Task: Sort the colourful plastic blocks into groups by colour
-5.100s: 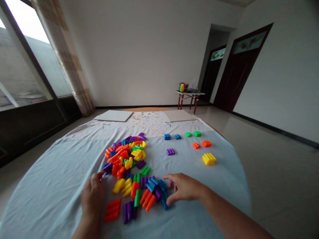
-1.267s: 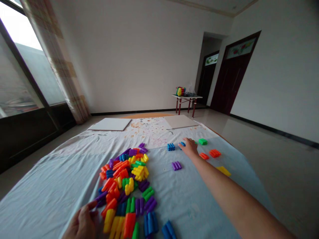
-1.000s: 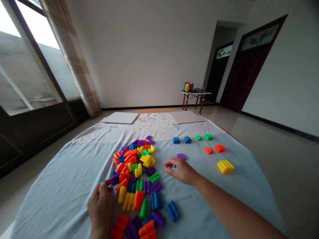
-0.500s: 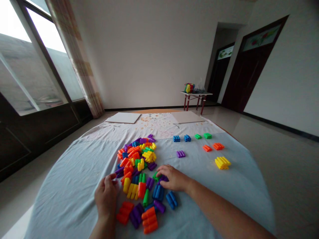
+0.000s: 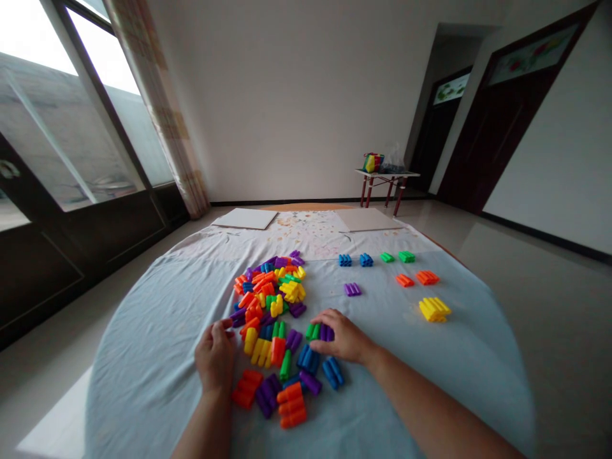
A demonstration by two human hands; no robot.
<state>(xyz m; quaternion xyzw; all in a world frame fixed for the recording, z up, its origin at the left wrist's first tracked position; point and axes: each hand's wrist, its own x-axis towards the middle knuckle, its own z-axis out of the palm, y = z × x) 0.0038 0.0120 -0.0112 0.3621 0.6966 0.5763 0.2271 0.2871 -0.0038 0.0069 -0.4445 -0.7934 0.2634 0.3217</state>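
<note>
My right hand (image 5: 343, 335) is closed around plastic building blocks at the right edge of a loose pile: a purple block (image 5: 327, 333) with a green block (image 5: 313, 331) against it. Whether the two are joined I cannot tell. At the pile's left edge rests my left hand (image 5: 215, 356), fingers loosely curled and a little apart, with nothing visible in them. Its fingertips are close to a purple block (image 5: 238, 315). The pile mixes orange, yellow, purple, green and blue ribbed blocks, among them a yellow block (image 5: 261, 352) and a blue block (image 5: 308, 359).
Apart on the right of the cloth-covered table (image 5: 157, 331) sit blue blocks (image 5: 366, 260), green blocks (image 5: 406, 257), orange blocks (image 5: 427, 277), a purple block (image 5: 352, 289) and yellow blocks (image 5: 435, 309). Two flat boards (image 5: 246, 218) lie at the far end. A small table (image 5: 387, 173) stands beyond.
My right hand's fingers have closed in on the green and purple blocks, which now sit side by side. The whole view has shifted slightly; my left hand stays by the pile.
</note>
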